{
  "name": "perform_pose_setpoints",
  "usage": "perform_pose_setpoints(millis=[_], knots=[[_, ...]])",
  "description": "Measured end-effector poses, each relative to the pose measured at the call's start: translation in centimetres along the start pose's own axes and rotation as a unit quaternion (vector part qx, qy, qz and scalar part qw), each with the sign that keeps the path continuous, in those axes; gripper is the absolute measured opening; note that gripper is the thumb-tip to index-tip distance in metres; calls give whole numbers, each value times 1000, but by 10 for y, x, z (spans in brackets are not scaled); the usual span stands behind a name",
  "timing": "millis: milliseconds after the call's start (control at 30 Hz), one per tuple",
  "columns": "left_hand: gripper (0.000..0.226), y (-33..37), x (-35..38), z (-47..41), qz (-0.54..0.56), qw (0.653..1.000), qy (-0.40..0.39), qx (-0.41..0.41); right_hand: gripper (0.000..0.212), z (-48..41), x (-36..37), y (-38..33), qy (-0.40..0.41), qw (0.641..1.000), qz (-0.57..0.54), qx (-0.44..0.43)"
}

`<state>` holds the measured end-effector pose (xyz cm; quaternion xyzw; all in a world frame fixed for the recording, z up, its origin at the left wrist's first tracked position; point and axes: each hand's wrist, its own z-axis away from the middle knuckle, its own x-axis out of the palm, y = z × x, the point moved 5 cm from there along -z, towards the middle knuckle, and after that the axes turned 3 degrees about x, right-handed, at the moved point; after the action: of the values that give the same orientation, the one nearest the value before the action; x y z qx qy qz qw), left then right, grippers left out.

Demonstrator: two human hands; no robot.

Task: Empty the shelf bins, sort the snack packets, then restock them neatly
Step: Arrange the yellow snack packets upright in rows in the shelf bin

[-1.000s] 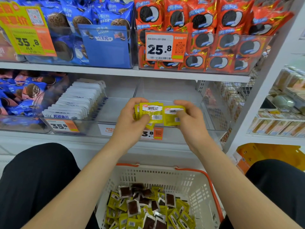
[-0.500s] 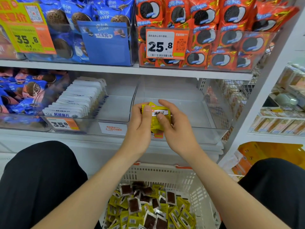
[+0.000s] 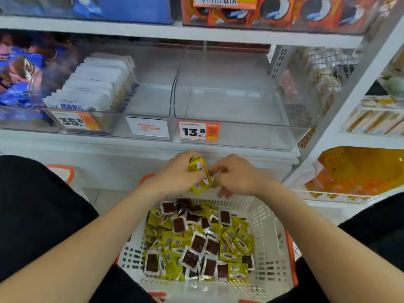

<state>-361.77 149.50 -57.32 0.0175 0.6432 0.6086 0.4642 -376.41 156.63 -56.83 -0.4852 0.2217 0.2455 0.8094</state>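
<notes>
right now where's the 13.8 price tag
Head view, centre: the 13.8 price tag is on the front of the clear bin, right of the white label.

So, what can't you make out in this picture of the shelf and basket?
Head view, the only one:
How many yellow packets the left hand and right hand hold: fingers cover the stack.
Lower layers in the white basket: buried under the top layer.
Fine print on the 13.8 price tag: too small, blurred.
Orange packs on the top shelf: cut off by the upper edge.
</notes>
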Motion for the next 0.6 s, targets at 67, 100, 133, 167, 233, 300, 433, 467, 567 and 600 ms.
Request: perform_pose_setpoints(millis=[67, 100, 133, 167, 233, 300, 433, 467, 567, 600], knots=[[33, -33, 20, -4, -61, 996, -41, -39, 32, -18, 28, 31, -66, 994, 69, 51], [40, -51, 30, -6, -76, 994, -67, -51, 33, -28, 42, 50, -82, 989, 102, 71], [46, -70, 40, -7, -80, 991, -91, -60, 33, -38, 55, 68, -93, 985, 118, 86], [50, -86, 48, -9, -83, 988, -113, -69, 31, -48, 68, 88, -101, 980, 133, 106], [53, -115, 63, -11, -98, 982, -146, -76, 32, -59, 92, 131, -122, 965, 178, 148], [49, -135, 76, -14, -111, 976, -171, -78, 31, -65, 106, 175, -96, 951, 213, 200], [41, -157, 102, -24, -59, 982, -152, -99, 32, -66, 128, 245, -34, 945, 186, 268], [40, -161, 110, -26, -38, 983, -147, -106, 39, -64, 137, 256, -37, 945, 173, 274], [36, -171, 137, -24, -9, 980, -160, -119, 66, -57, 158, 278, -34, 954, 150, 257], [37, -174, 144, -23, -10, 979, -165, -123, 73, -56, 162, 283, -22, 957, 155, 245]])
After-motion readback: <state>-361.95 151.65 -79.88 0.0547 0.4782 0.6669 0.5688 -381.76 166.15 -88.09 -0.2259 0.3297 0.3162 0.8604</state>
